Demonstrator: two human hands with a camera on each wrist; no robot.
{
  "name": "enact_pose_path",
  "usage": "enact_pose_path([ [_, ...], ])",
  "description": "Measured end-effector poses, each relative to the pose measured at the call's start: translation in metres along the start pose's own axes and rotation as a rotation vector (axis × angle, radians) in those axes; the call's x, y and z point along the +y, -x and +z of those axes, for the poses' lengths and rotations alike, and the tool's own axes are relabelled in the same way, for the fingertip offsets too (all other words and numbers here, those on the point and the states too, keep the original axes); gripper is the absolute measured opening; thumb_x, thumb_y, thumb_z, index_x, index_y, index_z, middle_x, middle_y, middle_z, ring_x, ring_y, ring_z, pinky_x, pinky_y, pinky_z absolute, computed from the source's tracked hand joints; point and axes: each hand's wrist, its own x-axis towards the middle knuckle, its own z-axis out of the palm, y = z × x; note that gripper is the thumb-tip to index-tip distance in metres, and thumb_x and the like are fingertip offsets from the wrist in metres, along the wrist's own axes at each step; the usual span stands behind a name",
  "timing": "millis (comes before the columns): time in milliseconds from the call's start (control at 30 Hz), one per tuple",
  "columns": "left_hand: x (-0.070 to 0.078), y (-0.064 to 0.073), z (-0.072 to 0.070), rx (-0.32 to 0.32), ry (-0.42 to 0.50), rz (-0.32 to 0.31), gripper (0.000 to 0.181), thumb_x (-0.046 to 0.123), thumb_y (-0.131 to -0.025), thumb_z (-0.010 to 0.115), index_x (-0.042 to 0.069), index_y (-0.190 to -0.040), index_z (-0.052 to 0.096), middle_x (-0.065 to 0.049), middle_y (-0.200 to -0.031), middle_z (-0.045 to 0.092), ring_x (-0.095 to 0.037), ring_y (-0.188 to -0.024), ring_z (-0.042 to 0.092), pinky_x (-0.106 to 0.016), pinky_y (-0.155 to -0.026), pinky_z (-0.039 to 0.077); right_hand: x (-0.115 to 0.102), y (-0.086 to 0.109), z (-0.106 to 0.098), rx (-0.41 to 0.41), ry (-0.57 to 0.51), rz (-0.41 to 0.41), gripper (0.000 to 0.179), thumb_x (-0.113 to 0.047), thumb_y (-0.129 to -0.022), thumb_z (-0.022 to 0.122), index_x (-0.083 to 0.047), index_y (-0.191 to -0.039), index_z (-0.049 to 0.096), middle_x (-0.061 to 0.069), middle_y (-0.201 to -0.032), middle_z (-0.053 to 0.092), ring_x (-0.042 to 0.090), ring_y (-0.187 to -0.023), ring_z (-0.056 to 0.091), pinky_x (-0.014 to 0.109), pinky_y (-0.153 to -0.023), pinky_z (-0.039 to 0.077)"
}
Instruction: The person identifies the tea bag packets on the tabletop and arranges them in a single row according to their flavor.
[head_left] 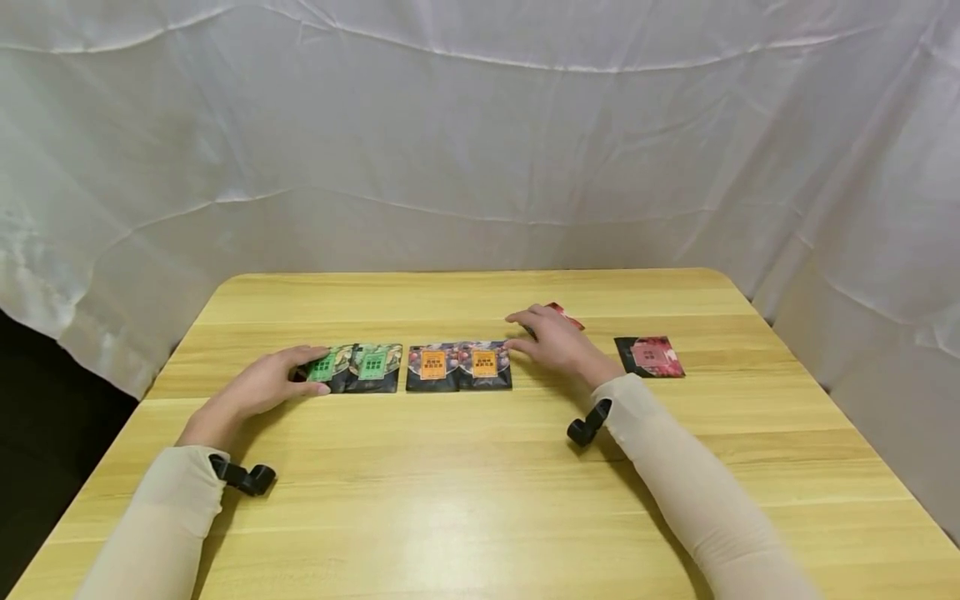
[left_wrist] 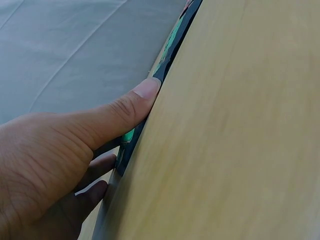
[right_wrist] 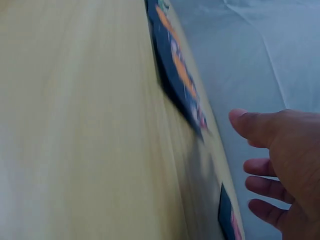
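Two green-labelled packets lie side by side on the table, a left one [head_left: 321,367] and a right one [head_left: 372,367]. My left hand [head_left: 266,379] rests at the left one, index finger along its far side and thumb at its near side, covering its left end. To their right are two orange-labelled packets, one [head_left: 433,365] beside the other [head_left: 486,363]. My right hand [head_left: 553,340] hovers at their right end, fingers spread and nothing held; the right wrist view shows its fingers [right_wrist: 267,185] apart from the packets. A red packet [head_left: 564,317] lies behind this hand, mostly hidden.
Another red-labelled packet [head_left: 651,357] lies farther right on the wooden table [head_left: 450,483]. A pale cloth [head_left: 480,150] hangs behind the table's far edge. Black camera mounts sit on both wrists.
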Motion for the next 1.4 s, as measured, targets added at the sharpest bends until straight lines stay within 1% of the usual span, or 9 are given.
enact_pose_path([
  [167, -0.001, 0.001, 0.001, -0.003, -0.001, -0.005, 0.081, 0.056, -0.089, 0.064, 0.007, -0.150, 0.041, -0.026, -0.149, 0.038, -0.050, -0.135, 0.031, -0.066, -0.105, 0.027, 0.017, 0.001, -0.003, 0.030, 0.026, 0.042, 0.050, -0.039, -0.097, 0.062, -0.011, -0.138, 0.056, 0.012, -0.126, 0.057, 0.030, -0.115, 0.055, 0.048, -0.101, 0.043],
  [300, -0.001, 0.002, 0.002, -0.003, 0.004, -0.008, 0.080, 0.055, -0.089, 0.065, 0.007, -0.149, 0.041, -0.026, -0.149, 0.038, -0.050, -0.135, 0.031, -0.066, -0.106, 0.027, 0.026, 0.001, -0.004, 0.053, 0.031, 0.096, 0.049, -0.037, -0.096, 0.064, -0.009, -0.136, 0.057, 0.012, -0.121, 0.057, 0.030, -0.110, 0.055, 0.047, -0.100, 0.043],
  [500, 0.000, 0.002, 0.003, -0.005, 0.010, -0.013, 0.078, 0.052, -0.090, 0.066, 0.007, -0.149, 0.042, -0.026, -0.149, 0.038, -0.050, -0.135, 0.031, -0.066, -0.106, 0.026, 0.037, -0.001, -0.001, 0.055, 0.062, 0.157, 0.050, -0.038, -0.096, 0.064, -0.007, -0.135, 0.058, 0.015, -0.127, 0.054, 0.035, -0.117, 0.050, 0.049, -0.104, 0.039],
  [700, 0.001, 0.003, 0.003, -0.005, -0.004, -0.013, 0.077, 0.050, -0.090, 0.066, 0.007, -0.149, 0.042, -0.027, -0.149, 0.038, -0.051, -0.135, 0.031, -0.066, -0.106, 0.027, 0.046, -0.003, 0.003, 0.041, 0.054, 0.192, 0.052, -0.041, -0.096, 0.062, -0.007, -0.135, 0.058, 0.017, -0.133, 0.054, 0.035, -0.123, 0.047, 0.050, -0.107, 0.036],
  [967, 0.001, 0.003, 0.003, -0.003, -0.001, -0.013, 0.077, 0.050, -0.090, 0.067, 0.007, -0.149, 0.042, -0.027, -0.148, 0.039, -0.050, -0.135, 0.032, -0.066, -0.106, 0.027, 0.053, -0.005, 0.005, 0.027, 0.050, 0.200, 0.055, -0.042, -0.096, 0.063, -0.005, -0.136, 0.057, 0.019, -0.132, 0.056, 0.037, -0.124, 0.048, 0.050, -0.108, 0.035],
  [1133, 0.001, 0.002, 0.003, -0.008, 0.001, -0.025, 0.078, 0.052, -0.090, 0.066, 0.008, -0.150, 0.041, -0.027, -0.149, 0.038, -0.050, -0.135, 0.031, -0.067, -0.106, 0.027, 0.054, -0.006, 0.004, 0.033, 0.026, 0.198, 0.055, -0.040, -0.095, 0.065, -0.003, -0.136, 0.058, 0.019, -0.130, 0.059, 0.038, -0.122, 0.051, 0.051, -0.106, 0.037],
  [1400, 0.003, 0.000, 0.000, -0.004, -0.001, -0.036, 0.079, 0.054, -0.089, 0.065, 0.009, -0.150, 0.040, -0.027, -0.150, 0.036, -0.050, -0.136, 0.030, -0.067, -0.106, 0.025, 0.059, -0.007, 0.000, 0.002, -0.015, 0.187, 0.053, -0.038, -0.095, 0.064, -0.005, -0.136, 0.058, 0.020, -0.135, 0.056, 0.038, -0.125, 0.050, 0.052, -0.106, 0.037],
])
